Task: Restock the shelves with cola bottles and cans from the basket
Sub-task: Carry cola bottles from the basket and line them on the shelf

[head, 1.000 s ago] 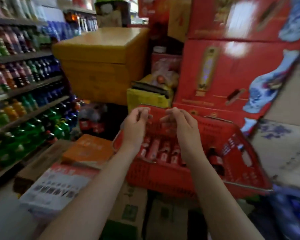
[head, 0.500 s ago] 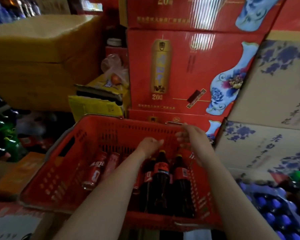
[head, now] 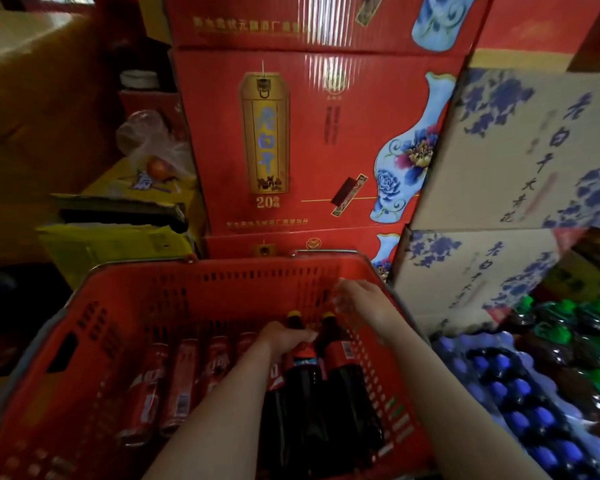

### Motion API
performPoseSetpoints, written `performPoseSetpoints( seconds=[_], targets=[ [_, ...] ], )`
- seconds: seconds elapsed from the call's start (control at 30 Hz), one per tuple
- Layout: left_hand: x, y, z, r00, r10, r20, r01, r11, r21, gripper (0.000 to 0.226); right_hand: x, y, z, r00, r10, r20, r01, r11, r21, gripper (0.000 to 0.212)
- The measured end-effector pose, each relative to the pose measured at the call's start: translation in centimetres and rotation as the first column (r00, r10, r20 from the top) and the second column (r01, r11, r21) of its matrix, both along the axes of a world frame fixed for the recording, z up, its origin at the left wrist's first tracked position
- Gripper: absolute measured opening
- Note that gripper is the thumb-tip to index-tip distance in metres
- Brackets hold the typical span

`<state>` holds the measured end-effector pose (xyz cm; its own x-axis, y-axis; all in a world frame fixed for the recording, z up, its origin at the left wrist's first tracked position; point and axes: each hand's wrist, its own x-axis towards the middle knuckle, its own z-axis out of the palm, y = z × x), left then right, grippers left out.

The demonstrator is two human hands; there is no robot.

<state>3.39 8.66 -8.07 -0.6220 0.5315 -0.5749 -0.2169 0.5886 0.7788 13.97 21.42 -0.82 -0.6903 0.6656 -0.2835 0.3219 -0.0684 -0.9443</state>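
Note:
A red plastic basket (head: 194, 282) fills the lower middle of the head view. Several red cola cans (head: 181, 379) lie side by side on its floor at the left. Dark cola bottles (head: 347, 382) with red labels lie at the right, necks pointing away from me. My left hand (head: 284, 339) is down inside the basket, its fingers closed around the neck of one cola bottle (head: 300, 372). My right hand (head: 364, 303) hovers just above the other bottle's cap near the basket's right wall, fingers loosely apart, holding nothing. The shelves are out of view.
Red liquor cartons (head: 312, 140) are stacked right behind the basket. Blue-flowered cardboard boxes (head: 520, 157) stand at the right. Shrink-wrapped packs of blue-capped bottles (head: 520, 393) and green-capped bottles (head: 575, 327) lie at the lower right. A yellow box (head: 118, 237) sits at the left.
My view has swung right, away from the shelves, and come closer over the basket. My left hand dropped onto a bottle's neck and closed on it. My right hand stayed above the bottles.

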Motion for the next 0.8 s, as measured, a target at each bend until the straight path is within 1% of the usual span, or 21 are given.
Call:
performPoseSetpoints(
  seconds=[0.07, 0.13, 0.2, 0.27, 0.37, 0.47, 0.5, 0.57, 0.6, 0.63, 0.67, 0.7, 0.77, 0.8],
  targets=[
    [0.0, 0.0, 0.4, 1.0, -0.026, -0.009, 0.026, 0.999, -0.02, 0.046, -0.9, 0.6, -0.8, 0.999, 0.032, 0.037, -0.032, 0.999, 0.003, 0.025],
    [0.1, -0.4, 1.2, 0.997, -0.069, -0.018, 0.069, 0.997, -0.022, 0.043, -1.7, 1.0, -1.6, 0.995, 0.058, 0.082, -0.06, 0.998, 0.024, 0.028],
    [0.2, -0.5, 1.1, 0.994, -0.112, -0.015, 0.112, 0.994, -0.02, 0.037, -2.3, 1.3, -2.6, 0.987, 0.086, 0.134, -0.097, 0.992, 0.082, 0.031],
    [0.6, -1.0, 1.4, 0.986, -0.162, -0.049, 0.161, 0.987, -0.027, 0.033, -2.7, 1.5, -3.4, 0.975, 0.129, 0.181, -0.157, 0.976, 0.15, 0.028],
    [0.3, -1.4, 0.8, 0.978, -0.195, -0.08, 0.196, 0.98, 0.014, 0.04, -3.0, 1.4, -4.2, 0.953, 0.186, 0.237, -0.234, 0.953, 0.193, 0.033],
    [-0.3, -2.2, 1.9, 0.976, -0.19, -0.108, 0.194, 0.981, 0.028, 0.034, -3.3, 1.5, -5.0, 0.942, 0.207, 0.264, -0.249, 0.959, 0.135, 0.038],
    [-0.9, -2.3, 1.9, 0.978, -0.183, -0.098, 0.187, 0.982, 0.032, 0.034, -3.4, 1.7, -5.4, 0.945, 0.203, 0.255, -0.235, 0.967, 0.1, 0.039],
    [-1.9, -3.0, 2.7, 0.981, -0.171, -0.094, 0.176, 0.984, 0.041, 0.031, -3.4, 2.1, -5.4, 0.956, 0.186, 0.229, -0.187, 0.982, -0.015, 0.034],
    [-2.4, -3.4, 2.9, 0.979, -0.167, -0.115, 0.173, 0.984, 0.045, 0.04, -3.3, 1.9, -4.9, 0.959, 0.175, 0.224, -0.163, 0.984, -0.068, 0.03],
    [-3.2, -3.7, 2.8, 0.975, -0.179, -0.129, 0.184, 0.982, 0.03, 0.056, -3.3, 2.2, -5.0, 0.954, 0.19, 0.23, -0.169, 0.98, -0.106, 0.028],
    [-3.7, -4.1, 3.0, 0.97, -0.187, -0.154, 0.191, 0.982, 0.014, 0.069, -3.3, 2.3, -5.1, 0.949, 0.199, 0.246, -0.176, 0.978, -0.112, 0.026],
    [-4.3, -4.5, 3.1, 0.966, -0.198, -0.165, 0.201, 0.98, -0.004, 0.069, -3.4, 2.4, -5.3, 0.941, 0.22, 0.257, -0.198, 0.974, -0.108, 0.025],
    [-4.8, -5.2, 3.7, 0.957, -0.224, -0.182, 0.224, 0.974, -0.021, 0.05, -3.8, 2.4, -5.4, 0.94, 0.221, 0.258, -0.204, 0.975, -0.091, 0.031],
    [-5.0, -5.6, 3.9, 0.953, -0.229, -0.199, 0.23, 0.973, -0.023, 0.044, -3.9, 2.2, -5.4, 0.938, 0.233, 0.257, -0.212, 0.972, -0.105, 0.033]
  ],
)
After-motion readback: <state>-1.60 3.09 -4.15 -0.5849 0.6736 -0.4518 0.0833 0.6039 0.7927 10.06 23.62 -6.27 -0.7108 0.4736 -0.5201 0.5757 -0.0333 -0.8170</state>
